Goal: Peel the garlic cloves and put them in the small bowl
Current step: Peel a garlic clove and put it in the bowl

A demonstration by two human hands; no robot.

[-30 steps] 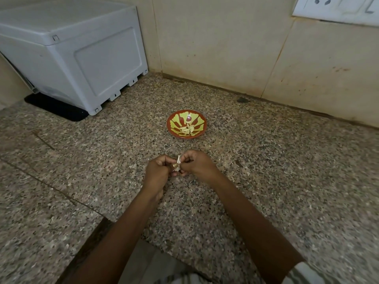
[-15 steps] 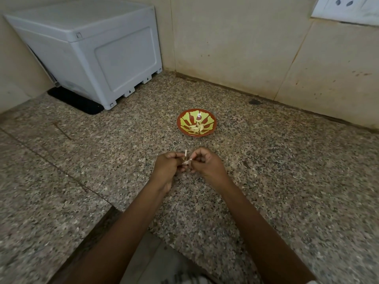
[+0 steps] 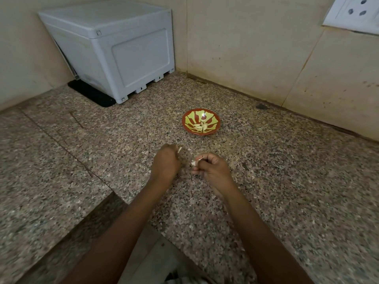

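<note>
A small red bowl [image 3: 215, 128] with a yellow-green pattern stands on the speckled granite counter and holds several peeled garlic cloves [image 3: 201, 126]. In front of it, my left hand [image 3: 166, 163] is curled and pinches a thin pale strip of garlic skin [image 3: 179, 149] that sticks up from its fingertips. A short gap to the right, my right hand [image 3: 212, 171] pinches a small pale garlic piece [image 3: 194, 162] at its fingertips; whether that is clove or skin I cannot tell. Both hands hover just above the counter.
A grey plastic box [image 3: 123, 50] sits on a black mat [image 3: 92, 93] in the back left corner. Beige tiled walls meet behind the bowl, with a white socket plate [image 3: 354, 13] top right. The counter's inner edge [image 3: 114, 193] steps down near my arms.
My hands, joined on the garlic before, have pulled apart: the left carries off a strip of skin, the right keeps the pale piece. The view has shifted so the bowl appears further right.
</note>
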